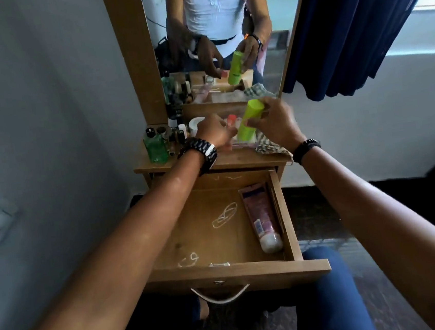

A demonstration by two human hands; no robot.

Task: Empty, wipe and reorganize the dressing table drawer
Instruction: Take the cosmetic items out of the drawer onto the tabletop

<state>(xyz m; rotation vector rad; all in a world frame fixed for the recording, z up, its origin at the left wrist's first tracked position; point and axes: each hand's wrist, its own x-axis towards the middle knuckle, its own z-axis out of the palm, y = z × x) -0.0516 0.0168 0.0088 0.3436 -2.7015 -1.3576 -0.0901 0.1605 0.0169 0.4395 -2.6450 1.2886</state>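
Green bottle (pixel 248 120): rigid plastic, likely light, smooth; best held round its middle. Held tilted over the far worktop (pixel 237 160), right hand (pixel 276 123) grip wrapped on it. Left hand (pixel 214 131) grip curled; contents unclear. Drawer (pixel 222 270) open, near; pink tube (pixel 262 218) along its right side.

Head view looks forward and down, close over the open drawer (pixel 218 232); edges blurred.

Both arms reach forward, forearms bare, a band on each wrist. The right hand (pixel 276 123) is raised, fingers curled in a grip — the left hand (pixel 214 131) lower, fingers curled downward.
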